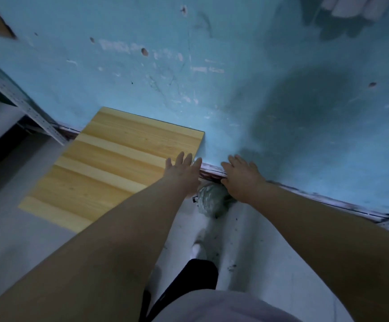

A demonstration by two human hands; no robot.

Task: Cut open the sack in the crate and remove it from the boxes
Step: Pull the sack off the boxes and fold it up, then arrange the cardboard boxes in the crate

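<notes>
1. Left hand (pixel 184 173) and right hand (pixel 242 180) are stretched toward the foot of the blue wall (pixel 212 77), centre of frame; each grip is spread, fingers straight, holding nothing
2. A crumpled plastic bag (pixel 208 203) lies on the floor (pixel 270 252) against the wall, just below and between the hands; possibly the sack, cannot confirm
3. No crate, boxes or blade in view; task judged barely begun
4. Step judged: reaching for the bag. Gather the loose plastic in one hand, fetch a blade before pulling, and cut away from the holding hand
5. The right wrist hides the bag's top. The wooden counter (pixel 119 159) is at left centre. A pale blurred shape (pixel 351 6) at upper right is cut off; the light is dim
</notes>
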